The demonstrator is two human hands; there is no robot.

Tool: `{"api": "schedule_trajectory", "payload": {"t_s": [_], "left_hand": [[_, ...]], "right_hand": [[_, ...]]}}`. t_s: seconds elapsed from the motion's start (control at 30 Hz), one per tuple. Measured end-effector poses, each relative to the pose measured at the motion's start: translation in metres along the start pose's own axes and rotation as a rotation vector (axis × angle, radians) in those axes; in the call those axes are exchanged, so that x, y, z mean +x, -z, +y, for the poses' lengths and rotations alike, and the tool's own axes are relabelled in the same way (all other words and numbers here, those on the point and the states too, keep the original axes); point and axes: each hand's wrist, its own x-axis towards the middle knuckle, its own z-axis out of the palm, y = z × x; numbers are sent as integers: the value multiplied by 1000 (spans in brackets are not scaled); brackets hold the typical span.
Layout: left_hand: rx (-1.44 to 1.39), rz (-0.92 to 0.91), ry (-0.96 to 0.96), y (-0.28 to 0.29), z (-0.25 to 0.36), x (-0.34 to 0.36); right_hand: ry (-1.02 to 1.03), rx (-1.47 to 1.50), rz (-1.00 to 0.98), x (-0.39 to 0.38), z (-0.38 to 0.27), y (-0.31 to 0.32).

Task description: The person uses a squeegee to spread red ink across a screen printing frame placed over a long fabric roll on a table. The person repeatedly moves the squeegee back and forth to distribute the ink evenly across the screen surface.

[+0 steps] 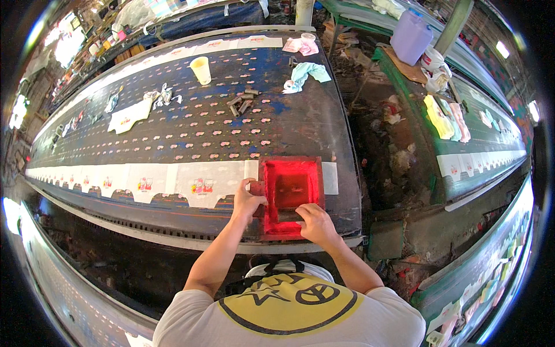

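Note:
On the near right end of the long dark table (324, 127) lies a screen printing frame (315, 180), its inside coated in bright red ink. My left hand (248, 201) is closed around a dark block at the frame's left side. Pinched in my right hand (317, 224) is a dark squeegee (287, 216), set crosswise over the mesh in the frame's near part. Under the frame, a white cloth piece (330, 178) shows on the right side. Left of it lies another white cloth piece (202, 184) with a coloured cartoon print, in a row of similar pieces.
Farther up the table stand a yellow cup (200, 70), several dark short blocks (241, 103), a crumpled teal cloth (306, 76) and a pink cloth (300, 46). A littered aisle (393, 139) separates this table from another at right, with a purple jug (411, 37) at its far end.

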Motion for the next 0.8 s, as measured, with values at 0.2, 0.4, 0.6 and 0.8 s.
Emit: {"api": "schedule_trajectory", "payload": {"t_s": [0.2,0.4,0.6,0.8], "left_hand": [[-67,-17,48,-4,23,-11],[-60,4,86,0,12,-3],[-121,-33,118,-2,22,-6],[-218,-52,90,2,4,3]], "right_hand": [[15,-6,-13,-6,2,-1],[56,-17,-31,-7,-2,1],[24,24,-73,30,10,22],[31,2,-5,116,50,10]]}}
